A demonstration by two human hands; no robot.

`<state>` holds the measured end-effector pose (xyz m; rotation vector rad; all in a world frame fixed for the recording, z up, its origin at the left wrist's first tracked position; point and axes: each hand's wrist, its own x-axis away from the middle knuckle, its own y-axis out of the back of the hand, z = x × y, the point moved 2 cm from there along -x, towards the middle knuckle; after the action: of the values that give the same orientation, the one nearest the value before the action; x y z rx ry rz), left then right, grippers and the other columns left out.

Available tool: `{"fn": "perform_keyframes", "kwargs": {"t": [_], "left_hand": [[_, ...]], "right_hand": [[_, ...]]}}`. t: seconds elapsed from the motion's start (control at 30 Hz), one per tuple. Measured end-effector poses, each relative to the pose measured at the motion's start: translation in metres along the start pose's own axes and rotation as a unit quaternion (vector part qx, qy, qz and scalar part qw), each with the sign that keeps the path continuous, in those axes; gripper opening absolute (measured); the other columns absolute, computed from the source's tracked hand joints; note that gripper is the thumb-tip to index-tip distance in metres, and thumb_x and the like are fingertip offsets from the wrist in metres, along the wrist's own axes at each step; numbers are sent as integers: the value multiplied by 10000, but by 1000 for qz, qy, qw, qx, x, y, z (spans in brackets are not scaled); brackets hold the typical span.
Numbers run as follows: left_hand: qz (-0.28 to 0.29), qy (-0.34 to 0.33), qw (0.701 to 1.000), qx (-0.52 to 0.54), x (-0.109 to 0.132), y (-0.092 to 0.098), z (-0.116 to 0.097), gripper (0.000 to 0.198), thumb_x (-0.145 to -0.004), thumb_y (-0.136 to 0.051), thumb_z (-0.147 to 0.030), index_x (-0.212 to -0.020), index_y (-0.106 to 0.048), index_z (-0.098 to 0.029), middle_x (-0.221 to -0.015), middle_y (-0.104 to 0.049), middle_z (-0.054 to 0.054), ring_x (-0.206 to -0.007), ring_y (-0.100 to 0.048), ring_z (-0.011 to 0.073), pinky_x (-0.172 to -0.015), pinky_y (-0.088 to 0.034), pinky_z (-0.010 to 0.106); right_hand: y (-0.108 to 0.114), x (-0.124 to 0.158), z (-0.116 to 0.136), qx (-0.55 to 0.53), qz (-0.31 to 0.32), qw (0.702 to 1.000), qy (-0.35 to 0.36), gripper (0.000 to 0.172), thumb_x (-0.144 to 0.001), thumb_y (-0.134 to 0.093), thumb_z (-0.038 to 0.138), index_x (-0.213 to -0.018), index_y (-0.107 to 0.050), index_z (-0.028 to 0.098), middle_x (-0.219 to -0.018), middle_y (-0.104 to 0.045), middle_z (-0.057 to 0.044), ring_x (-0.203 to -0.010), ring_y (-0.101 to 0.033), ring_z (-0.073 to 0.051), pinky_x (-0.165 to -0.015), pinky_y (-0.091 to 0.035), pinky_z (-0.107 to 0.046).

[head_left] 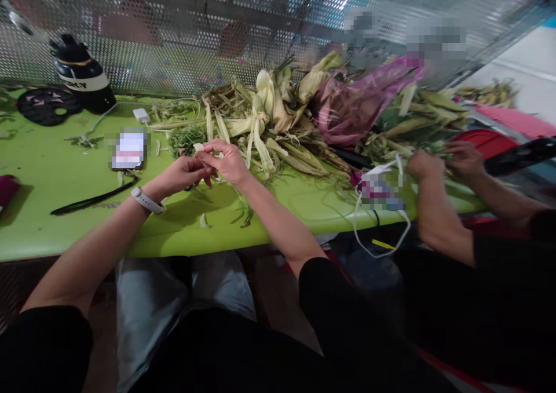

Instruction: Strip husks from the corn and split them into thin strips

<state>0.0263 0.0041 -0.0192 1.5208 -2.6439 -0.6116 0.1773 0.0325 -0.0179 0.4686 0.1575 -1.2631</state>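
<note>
My left hand [187, 173], with a white band on its wrist, is closed in a pinch above the green table [174, 230]. What its fingers hold is hidden. Meeting it at the fingertips, my right hand [228, 160] pinches a small pale piece of plant [198, 148]. Just behind both hands lies a tangle of thin green stems [186, 138]. A big heap of dry corn husks [260, 120] spreads behind and to the right. Below my hands, a pale scrap [204, 221] and some thin stems [245, 210] lie near the table edge.
On the left are a phone [129, 149], a black strap [93, 199], a charger [141, 116] and a dark bottle [82, 74]. A pink plastic bag [347, 106] rests among the husks. To my right, a co-worker's hands [428, 164] are at the table beside a white cable [357, 230].
</note>
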Motion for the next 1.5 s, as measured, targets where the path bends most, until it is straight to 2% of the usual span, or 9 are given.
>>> {"fn": "perform_keyframes", "kwargs": {"t": [0.23,0.57,0.73,0.83,0.93,1.23,1.3,1.4,1.5], "left_hand": [[6,43,996,76,-1,-2,9,349,-786,-775,-491,-753,-776,-143,-664,-723,91,-493,-511,92,-463,-392,216],[-148,84,947,272,-5,13,12,296,-843,-694,-403,-912,-751,-121,-824,-767,109,-744,-714,197,-667,-559,283],[-207,24,926,314,-3,16,5,230,-873,-705,-325,-971,-737,-119,-1008,-781,120,-1038,-730,225,-978,-554,352],[-221,5,919,326,-2,13,3,175,-863,-732,-263,-982,-732,-135,-1079,-773,117,-1140,-702,224,-1049,-522,360],[-225,-13,919,325,-1,9,-1,150,-850,-759,-238,-965,-729,-147,-1076,-774,103,-1183,-685,215,-1098,-487,352],[-290,40,899,326,1,25,3,81,-847,-725,-190,-909,-713,-137,-820,-701,38,-728,-657,105,-674,-552,208],[-307,50,900,306,1,29,4,71,-819,-746,-191,-845,-711,-136,-862,-707,43,-710,-625,93,-640,-530,195],[-305,59,917,250,1,31,5,111,-777,-797,-215,-803,-727,-133,-860,-710,44,-682,-594,85,-658,-521,213],[-286,63,939,182,0,30,7,147,-759,-831,-251,-785,-748,-133,-762,-679,24,-663,-588,88,-697,-520,241]], "right_hand": [[-4,2,1,-20,-11,1000,12,239,-824,-760,459,-790,-720,225,-972,-631,-32,-980,-614,-169,-923,-520,-330],[32,-2,1,-23,-128,991,33,215,-881,-661,438,-905,-678,225,-872,-669,-14,-826,-601,-143,-805,-501,-279],[14,13,14,46,-6,999,0,412,-916,-595,539,-686,-617,197,-643,-552,0,-623,-491,-127,-613,-412,-282],[-10,20,10,56,100,992,-47,434,-877,-632,599,-730,-643,190,-673,-602,-8,-618,-498,-128,-597,-399,-281],[-29,20,-3,22,125,989,-76,387,-824,-711,568,-809,-665,184,-752,-652,-11,-686,-551,-135,-656,-441,-278],[-35,15,-16,-186,89,961,-184,153,-914,-625,297,-852,-507,223,-643,-616,46,-560,-597,-127,-612,-554,-285],[-29,14,-15,-126,85,976,-153,139,-936,-606,329,-887,-533,221,-609,-570,58,-531,-562,-126,-583,-532,-276],[-16,11,-11,45,54,997,9,172,-945,-610,376,-897,-607,211,-740,-619,7,-681,-605,-148,-724,-539,-305],[-4,9,-7,194,-16,968,158,251,-977,-567,437,-898,-647,212,-947,-660,-65,-931,-625,-198,-898,-506,-351]]}}
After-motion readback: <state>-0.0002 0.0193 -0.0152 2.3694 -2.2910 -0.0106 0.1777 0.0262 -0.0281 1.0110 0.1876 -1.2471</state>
